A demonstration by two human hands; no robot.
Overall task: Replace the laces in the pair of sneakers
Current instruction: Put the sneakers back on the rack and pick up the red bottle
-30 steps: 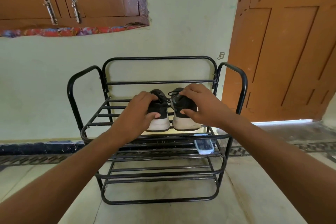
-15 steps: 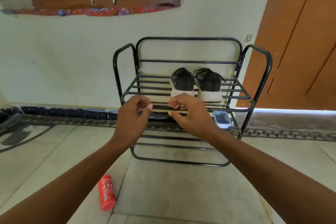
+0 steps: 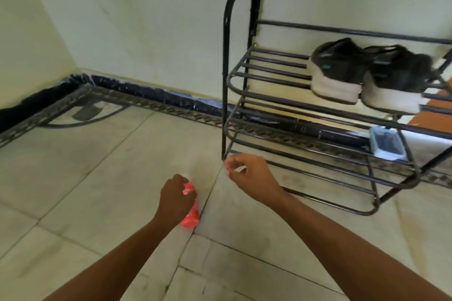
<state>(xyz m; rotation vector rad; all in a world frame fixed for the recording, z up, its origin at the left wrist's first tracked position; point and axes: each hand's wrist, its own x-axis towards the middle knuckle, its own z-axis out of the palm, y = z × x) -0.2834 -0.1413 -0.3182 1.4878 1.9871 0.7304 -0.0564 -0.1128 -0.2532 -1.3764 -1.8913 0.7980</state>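
Two black sneakers with white soles stand side by side on the top shelf of a black metal shoe rack (image 3: 228, 56): the left sneaker (image 3: 338, 69) and the right sneaker (image 3: 398, 76), heels toward me. Both my hands are low, away from the shoes. My left hand (image 3: 176, 200) is down at the floor with its fingers curled over the upper end of a red packet (image 3: 191, 215) that lies on the tiles. My right hand (image 3: 249, 178) hovers by the rack's lower left corner, fingers loosely curled, holding nothing.
A small clear plastic box (image 3: 386, 143) with dark contents sits on the rack's middle shelf at the right. The rack stands against a pale wall with a dark skirting (image 3: 151, 93). Tiled floor (image 3: 85, 178) spreads to the left and front.
My view has swung down and left. Both hands left the sneakers on the top shelf and dropped toward the floor; my left hand has reached the red packet.
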